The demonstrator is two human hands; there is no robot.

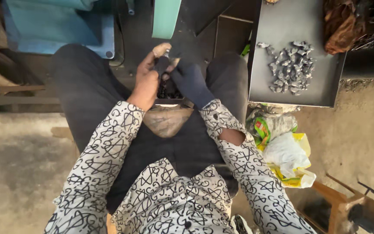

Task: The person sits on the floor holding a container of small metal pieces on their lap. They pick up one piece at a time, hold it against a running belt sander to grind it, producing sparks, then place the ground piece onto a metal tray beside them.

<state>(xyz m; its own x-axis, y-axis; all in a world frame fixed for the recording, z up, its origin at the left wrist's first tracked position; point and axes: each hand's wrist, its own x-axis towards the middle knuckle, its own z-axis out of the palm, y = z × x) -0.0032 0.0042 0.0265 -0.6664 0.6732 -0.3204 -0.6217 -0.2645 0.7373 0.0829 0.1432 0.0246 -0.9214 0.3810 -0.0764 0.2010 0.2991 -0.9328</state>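
The bare left hand [147, 80] closes its fingers around a small dark metal piece [162, 64], thumb raised beside it. The right hand [190, 80], in a dark blue fabric glove, pinches the same piece from the other side, so both hands meet above the person's lap, just under the green sanding belt [166, 18]. Below the hands sits a small dark container of similar pieces [168, 92], partly hidden. To the person's right, a flat grey metal tray [282, 93] carries a heap of small grey metal parts [291, 66]. Crumpled plastic bags, white, yellow and green [282, 145], lie on the floor beside the right knee
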